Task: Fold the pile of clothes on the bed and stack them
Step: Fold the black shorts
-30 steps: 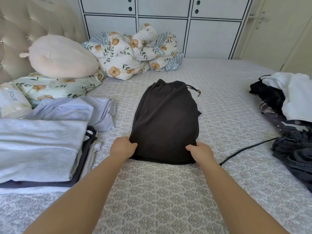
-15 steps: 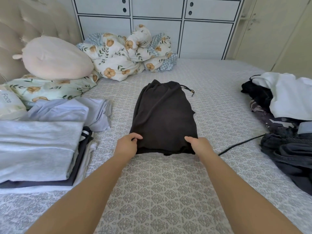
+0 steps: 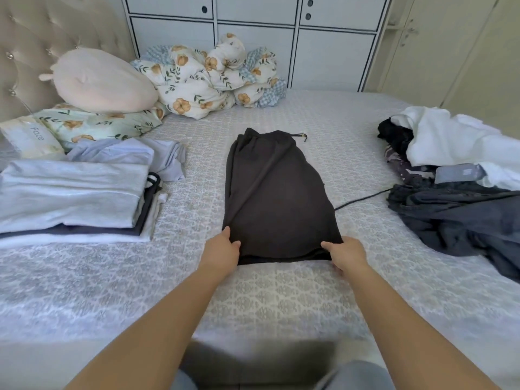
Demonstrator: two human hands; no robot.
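Note:
A dark brown garment, folded lengthwise with its drawstring waist at the far end, lies in the middle of the patterned bed. My left hand pinches its near left corner and my right hand pinches its near right corner. A stack of folded clothes, grey on top, sits at the left. An unfolded pile of white, black and dark blue clothes lies at the right.
A pink plush cushion and floral pillows lie at the headboard, a bunched floral quilt at the far side. A light blue garment lies behind the stack. A black cord runs from the pile. White cabinets stand behind.
Both hands have kept hold of the garment's near edge and shifted their grip slightly. The near hem lies a little straighter, and the camera has tilted down.

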